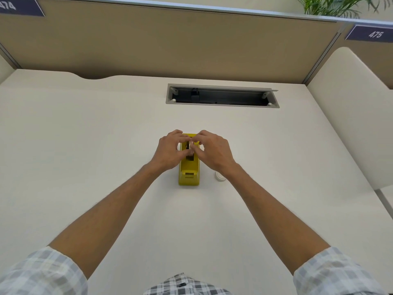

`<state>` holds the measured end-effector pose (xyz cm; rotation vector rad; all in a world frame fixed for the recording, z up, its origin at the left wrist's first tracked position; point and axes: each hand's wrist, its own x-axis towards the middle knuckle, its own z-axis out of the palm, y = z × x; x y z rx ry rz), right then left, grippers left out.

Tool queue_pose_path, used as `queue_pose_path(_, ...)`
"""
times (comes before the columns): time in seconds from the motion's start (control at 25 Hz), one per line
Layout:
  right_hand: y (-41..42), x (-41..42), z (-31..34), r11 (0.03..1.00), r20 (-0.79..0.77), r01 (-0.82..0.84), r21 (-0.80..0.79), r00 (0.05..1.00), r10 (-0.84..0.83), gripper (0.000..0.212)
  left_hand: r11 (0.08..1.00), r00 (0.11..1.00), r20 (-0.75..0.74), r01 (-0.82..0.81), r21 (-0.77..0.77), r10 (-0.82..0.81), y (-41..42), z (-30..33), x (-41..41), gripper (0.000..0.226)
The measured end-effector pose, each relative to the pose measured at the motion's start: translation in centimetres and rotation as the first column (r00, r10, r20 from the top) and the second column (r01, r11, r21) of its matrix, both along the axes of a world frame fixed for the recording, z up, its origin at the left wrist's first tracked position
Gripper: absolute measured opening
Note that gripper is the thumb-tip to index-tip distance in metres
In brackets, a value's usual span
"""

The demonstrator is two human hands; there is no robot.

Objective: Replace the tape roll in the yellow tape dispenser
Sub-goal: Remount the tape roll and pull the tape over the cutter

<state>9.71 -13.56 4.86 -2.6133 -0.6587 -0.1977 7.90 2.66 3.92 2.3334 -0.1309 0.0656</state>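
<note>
A small white roll (219, 176) lies on the counter (85, 145) beside the right wrist; both hands, left (170, 151) and right (214, 152), curl over the yellow tape dispenser (188, 174) at the counter's middle, their grip hidden.

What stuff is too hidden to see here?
Head view only:
- Dispenser: its far half is covered by the left hand and right hand.
- What the fingers hold: something small and whitish, too covered to name.
- White thing: partly behind the right wrist.
- Sign: cut by the picture's edge.
</note>
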Motion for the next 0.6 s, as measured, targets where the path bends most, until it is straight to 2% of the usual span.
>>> queue_pose_path(0.2, 0.1, 0.3, 0.2, 0.999, -0.005, -0.005, -0.041, 1.000, 0.005, 0.020, 1.000, 1.000, -0.002, 0.007, 0.011, -0.007, 0.0, 0.0, 0.0, 0.037)
queue_pose_path(0.4, 0.4, 0.8, 1.0, 0.981, 0.065, -0.082, -0.173, 0.993, 0.095, 0.024, 1.000, 1.000, -0.003, -0.005, -0.022, 0.005, -0.2, 0.0, -0.1, 0.036)
queue_pose_path(0.6, 1.0, 1.3, 1.4, 0.963, 0.018, -0.096, -0.253, 0.994, 0.104, 0.017, 0.999, 1.000, -0.010, -0.029, -0.017, 0.029, -0.5, 0.2, -0.4, 0.048)
